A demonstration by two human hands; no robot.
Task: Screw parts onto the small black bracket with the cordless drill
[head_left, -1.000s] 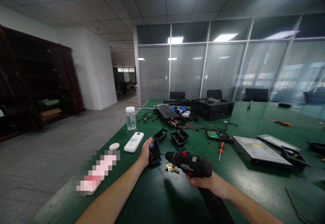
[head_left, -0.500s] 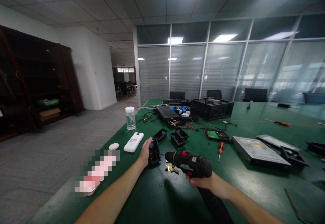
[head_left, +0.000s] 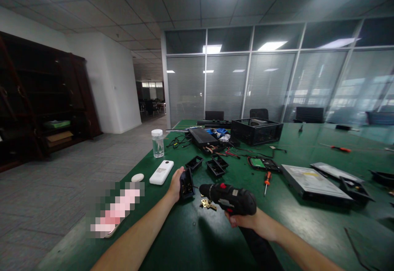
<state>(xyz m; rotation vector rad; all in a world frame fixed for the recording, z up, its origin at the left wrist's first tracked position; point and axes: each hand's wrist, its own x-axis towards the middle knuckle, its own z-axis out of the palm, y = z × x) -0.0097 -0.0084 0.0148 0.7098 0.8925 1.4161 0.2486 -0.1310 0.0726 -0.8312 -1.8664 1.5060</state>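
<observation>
My left hand point(head_left: 176, 185) grips a small black plastic frame point(head_left: 187, 184), tilted upright with its hollow side facing right. My right hand point(head_left: 243, 218) is wrapped round the handle of a black cordless drill point(head_left: 229, 197) with red details. The drill lies level and points left, its thin bit reaching toward the frame; whether the tip touches the frame is hard to tell. Below the drill's front end, small brass-coloured metal pieces point(head_left: 208, 205) lie on the green table point(head_left: 197, 242). Similar black frames point(head_left: 215, 167) rest just beyond my hands.
On the left are a clear jar point(head_left: 158, 144), a white device point(head_left: 161, 172) and a blurred-out pink object point(head_left: 118, 213). Farther back sit a black open case point(head_left: 257, 131) and cables. To the right lie an orange screwdriver point(head_left: 267, 181), a green circuit board point(head_left: 258, 163) and a silver drive point(head_left: 315, 185).
</observation>
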